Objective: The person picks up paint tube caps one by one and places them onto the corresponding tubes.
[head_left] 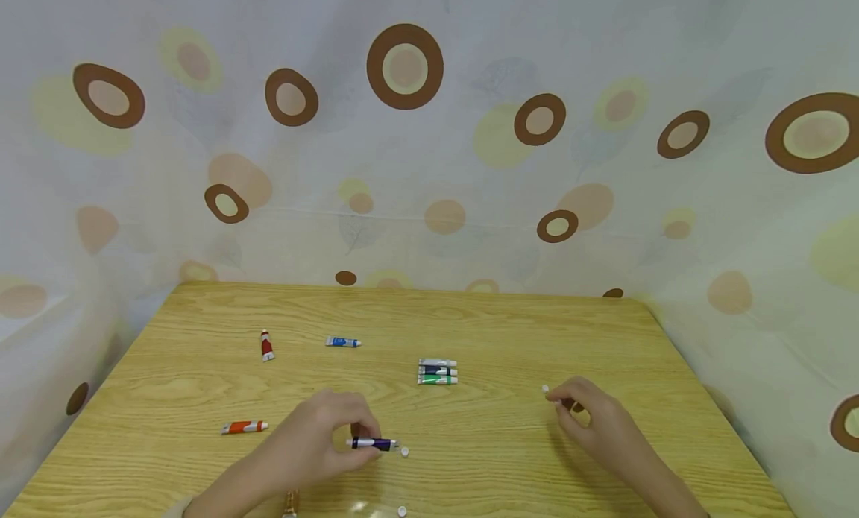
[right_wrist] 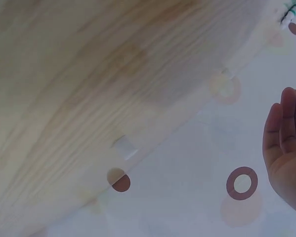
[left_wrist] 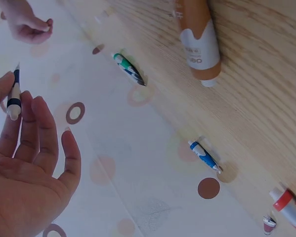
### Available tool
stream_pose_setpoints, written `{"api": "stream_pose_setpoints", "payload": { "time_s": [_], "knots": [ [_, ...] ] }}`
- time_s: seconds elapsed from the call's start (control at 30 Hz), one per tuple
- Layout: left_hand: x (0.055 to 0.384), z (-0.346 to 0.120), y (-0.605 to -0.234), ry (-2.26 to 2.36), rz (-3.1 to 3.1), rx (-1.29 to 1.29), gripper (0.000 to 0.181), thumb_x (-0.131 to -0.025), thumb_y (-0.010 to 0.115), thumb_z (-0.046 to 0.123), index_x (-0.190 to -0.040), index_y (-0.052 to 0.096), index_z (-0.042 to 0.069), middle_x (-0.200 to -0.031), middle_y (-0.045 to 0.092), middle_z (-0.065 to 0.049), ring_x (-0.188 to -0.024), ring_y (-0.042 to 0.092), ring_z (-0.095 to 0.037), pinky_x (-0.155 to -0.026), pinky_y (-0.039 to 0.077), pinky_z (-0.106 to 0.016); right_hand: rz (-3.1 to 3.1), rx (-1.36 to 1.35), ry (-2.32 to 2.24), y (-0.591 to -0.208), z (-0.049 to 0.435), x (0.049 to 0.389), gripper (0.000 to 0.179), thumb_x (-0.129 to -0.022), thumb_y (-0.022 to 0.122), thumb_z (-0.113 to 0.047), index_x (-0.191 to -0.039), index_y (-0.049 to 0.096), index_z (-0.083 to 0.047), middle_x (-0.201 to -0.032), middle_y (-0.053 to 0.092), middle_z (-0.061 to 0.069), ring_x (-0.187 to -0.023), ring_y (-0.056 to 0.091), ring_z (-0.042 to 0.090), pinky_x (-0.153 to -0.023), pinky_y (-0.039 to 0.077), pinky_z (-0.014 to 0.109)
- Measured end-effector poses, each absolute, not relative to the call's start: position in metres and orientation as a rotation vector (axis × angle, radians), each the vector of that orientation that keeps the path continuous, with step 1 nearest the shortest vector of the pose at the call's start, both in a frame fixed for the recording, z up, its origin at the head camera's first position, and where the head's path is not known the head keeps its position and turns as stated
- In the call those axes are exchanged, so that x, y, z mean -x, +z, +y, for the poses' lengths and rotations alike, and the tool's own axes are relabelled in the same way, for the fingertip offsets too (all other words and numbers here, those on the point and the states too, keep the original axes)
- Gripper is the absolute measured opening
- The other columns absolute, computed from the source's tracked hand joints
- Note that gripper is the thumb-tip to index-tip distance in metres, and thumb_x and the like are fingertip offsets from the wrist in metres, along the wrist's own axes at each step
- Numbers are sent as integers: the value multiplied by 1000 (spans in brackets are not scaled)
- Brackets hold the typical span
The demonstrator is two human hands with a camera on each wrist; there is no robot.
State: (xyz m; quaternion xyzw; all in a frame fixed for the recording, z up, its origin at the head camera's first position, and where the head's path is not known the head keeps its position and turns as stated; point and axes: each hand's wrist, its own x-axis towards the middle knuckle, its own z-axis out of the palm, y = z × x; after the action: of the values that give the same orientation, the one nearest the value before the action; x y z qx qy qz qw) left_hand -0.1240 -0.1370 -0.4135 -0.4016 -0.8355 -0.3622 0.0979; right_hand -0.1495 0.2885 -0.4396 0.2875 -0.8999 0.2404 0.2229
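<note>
My left hand [head_left: 329, 436] pinches a dark blue paint tube [head_left: 382, 444] between thumb and fingers, above the table. Its white cap end points left and its flat crimped end right. In the left wrist view the tube [left_wrist: 14, 94] is held at the fingertips, the other fingers loosely extended. Loose white caps [head_left: 405, 452] lie just right of it and at the front edge. My right hand [head_left: 590, 421] is at the right, thumb and forefinger bent toward each other beside another white cap [head_left: 545, 388]. I cannot tell whether they pinch something small.
Three tubes, silver, dark blue and green [head_left: 438, 381], lie side by side mid-table. A dark red tube [head_left: 267, 346], a blue tube [head_left: 344, 342] and an orange-red tube [head_left: 243, 427] lie leftward. A brown tube [left_wrist: 199, 44] is by the left wrist. Patterned cloth [head_left: 443, 250] surrounds the table.
</note>
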Motion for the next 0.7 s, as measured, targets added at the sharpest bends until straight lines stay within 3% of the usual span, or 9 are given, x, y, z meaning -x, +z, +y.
{"api": "stream_pose_setpoints", "payload": {
  "time_s": [0.23,0.47,0.7],
  "knots": [
    [132,-133,-412,-1227,-2453,1081,21,-85,84,10,-91,70,24,-88,66,14,-79,59,4,-71,56,-20,-2509,-735,701,-432,280,152,30,-83,73,13,-98,74,-13,-92,67,-6,-81,57,-4,-67,56,20],
    [141,-128,-412,-1295,-2475,964,19,-84,84,7,-91,73,20,-90,67,10,-84,68,-2,-78,59,-23,-2495,-740,754,-430,271,155,28,-85,73,11,-99,74,-13,-94,67,-6,-81,57,-4,-69,54,17],
    [149,-122,-409,-1334,-2483,878,15,-83,86,12,-93,78,20,-92,67,9,-83,64,-2,-74,58,-22,-2449,-762,795,-429,262,158,28,-86,74,10,-100,74,-14,-95,69,-3,-80,57,-2,-68,54,17]
  ]
}}
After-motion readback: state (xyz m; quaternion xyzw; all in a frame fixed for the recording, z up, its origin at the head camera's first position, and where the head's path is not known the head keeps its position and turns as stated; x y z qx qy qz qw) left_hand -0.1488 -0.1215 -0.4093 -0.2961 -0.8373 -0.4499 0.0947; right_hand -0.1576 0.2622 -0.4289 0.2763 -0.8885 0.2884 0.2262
